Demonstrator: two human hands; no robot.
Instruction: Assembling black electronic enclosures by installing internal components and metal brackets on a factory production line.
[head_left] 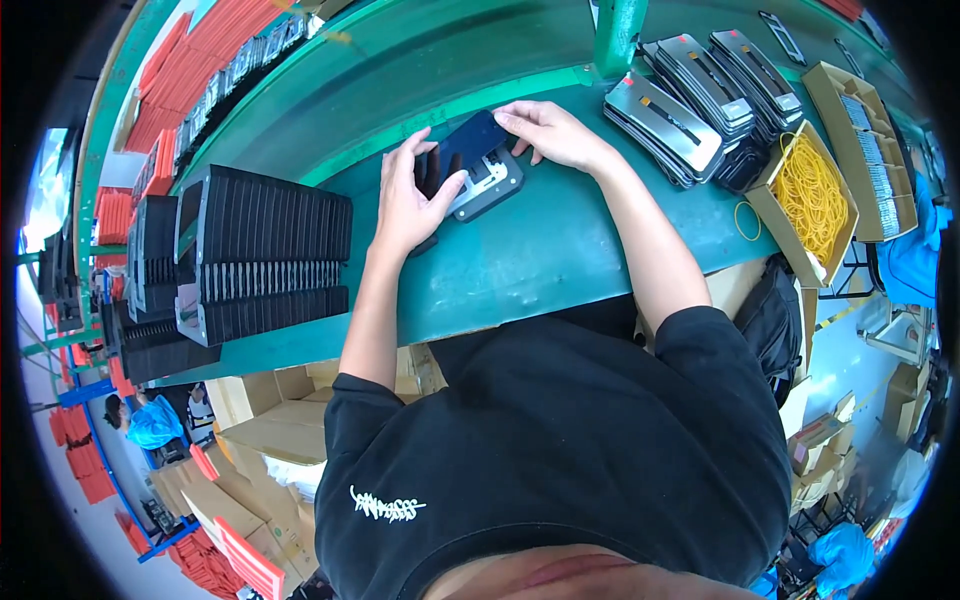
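Note:
A dark, glossy phone screen panel [474, 141] is tilted above a black and silver fixture [492, 184] on the green bench. My right hand [552, 134] pinches the panel's upper right corner between thumb and fingers. At the other end my left hand [408, 200] is curled round the panel's left edge, its thumb in front and its fingers behind. The fixture's silver middle shows below the panel; its far part is hidden. A small black object [424, 246] lies by my left wrist, partly covered.
Black slotted racks [275, 255] crowd the bench's left end. Stacked metal plates [665, 125] lie at the far right, beside a cardboard box of yellow rubber bands [815, 200] and a divided box [862, 150]. A green post [620, 38] rises behind. Cardboard boxes [285, 430] stand below the bench.

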